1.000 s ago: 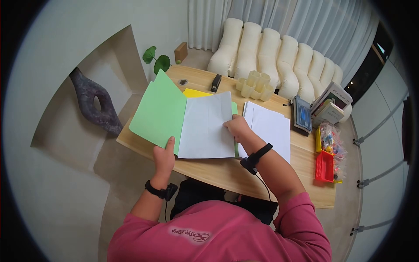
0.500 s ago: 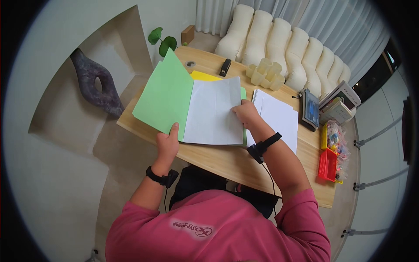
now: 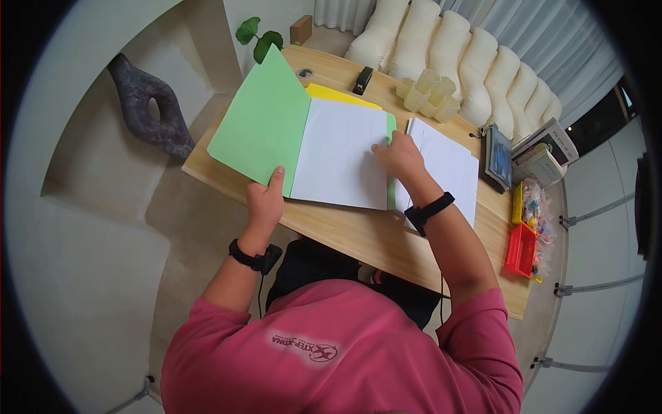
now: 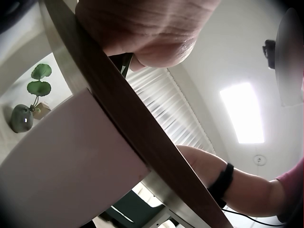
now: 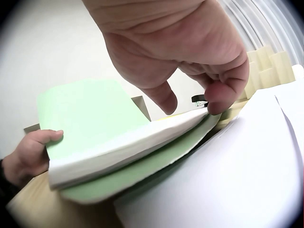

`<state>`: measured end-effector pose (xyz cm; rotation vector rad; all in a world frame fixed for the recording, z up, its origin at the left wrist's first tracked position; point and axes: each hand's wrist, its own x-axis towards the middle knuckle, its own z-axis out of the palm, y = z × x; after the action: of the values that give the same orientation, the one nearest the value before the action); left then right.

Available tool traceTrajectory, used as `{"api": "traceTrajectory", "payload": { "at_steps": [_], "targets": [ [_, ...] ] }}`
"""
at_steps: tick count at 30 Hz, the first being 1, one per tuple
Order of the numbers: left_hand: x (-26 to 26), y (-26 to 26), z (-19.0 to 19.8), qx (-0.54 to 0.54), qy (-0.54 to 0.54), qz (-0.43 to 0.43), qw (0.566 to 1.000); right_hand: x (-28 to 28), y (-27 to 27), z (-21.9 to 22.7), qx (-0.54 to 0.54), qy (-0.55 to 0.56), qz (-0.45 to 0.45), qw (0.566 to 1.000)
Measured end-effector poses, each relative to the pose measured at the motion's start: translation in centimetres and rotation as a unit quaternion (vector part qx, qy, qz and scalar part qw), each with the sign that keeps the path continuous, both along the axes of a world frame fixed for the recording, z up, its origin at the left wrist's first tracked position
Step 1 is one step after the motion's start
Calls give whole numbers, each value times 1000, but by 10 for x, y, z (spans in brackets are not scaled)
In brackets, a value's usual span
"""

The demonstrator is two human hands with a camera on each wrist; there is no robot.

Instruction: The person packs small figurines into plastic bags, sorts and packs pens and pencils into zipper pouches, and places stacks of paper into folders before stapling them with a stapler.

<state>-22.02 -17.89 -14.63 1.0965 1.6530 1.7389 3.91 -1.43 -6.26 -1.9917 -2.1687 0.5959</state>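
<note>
The open light green card folder [image 3: 258,121] is gripped by the left hand [image 3: 264,203], with the thumb laid on its cover. The right edge of the white paper sheets [image 3: 345,145] in the folder is touched by the bent fingers of the right hand [image 3: 401,157]; whether it is pinched cannot be told. The folder is held at the near side of the table. It is opened and the sheets are in it, so that much looks done. Lining up the sheets and shutting the cover seem to be left. A loose white paper stack [image 3: 448,165] is set beside it on the pale wooden table [image 3: 345,221]. Farther off, a small black stapler [image 3: 363,81] and a red plastic basket [image 3: 520,248] are seen. Behind the table, a puffy cream sofa [image 3: 476,76] is placed near the pale curtains [image 3: 545,34].
</note>
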Motion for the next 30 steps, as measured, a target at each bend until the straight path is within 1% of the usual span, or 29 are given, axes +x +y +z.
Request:
{"api": "traceTrajectory", "payload": {
  "at_steps": [1,2,3,5,7,8,10,12,14,15,18,20,22,24,26,27,29,30],
  "targets": [
    [-1,0,-1,-14,-4,-1,1000,0,0,-1,33,-15,-5,999],
    [-1,-1,-1,-11,-4,-3,1000,1,2,-5,36,-15,-7,999],
    [0,-2,0,-14,4,5,1000,3,7,-8,61,-1,-1,998],
    [3,2,1,-5,8,10,1000,3,26,-1,97,9,3,995],
    [6,5,-1,53,29,31,998,-3,52,10,59,12,21,998],
    [5,5,-1,56,25,31,998,-7,68,14,62,8,21,998],
    [2,0,2,4,7,-11,1000,-22,111,20,35,-5,31,999],
    [4,-1,6,11,7,-5,1000,-41,156,15,34,-18,19,999],
    [6,0,7,22,14,-1,1000,-59,191,13,56,40,-59,996],
    [6,0,4,23,13,5,1000,-68,204,14,51,48,-71,995],
    [4,2,3,32,32,4,999,-79,225,18,31,107,-86,990],
    [3,2,4,39,47,-3,998,-85,235,10,32,117,-95,988],
    [2,2,5,34,36,-6,999,-87,248,-6,-1,115,-79,990],
    [2,1,4,32,32,-11,999,-90,254,-16,14,134,-100,986],
    [2,2,5,31,26,-16,999,-91,259,-18,28,149,-84,985],
    [2,3,5,34,30,-13,999,-90,259,-15,28,151,-86,984],
    [2,3,2,35,32,-12,999,-89,260,-8,41,212,-84,973],
    [1,3,1,37,34,-16,999,-93,262,-9,40,212,-85,973]
  ]
}}
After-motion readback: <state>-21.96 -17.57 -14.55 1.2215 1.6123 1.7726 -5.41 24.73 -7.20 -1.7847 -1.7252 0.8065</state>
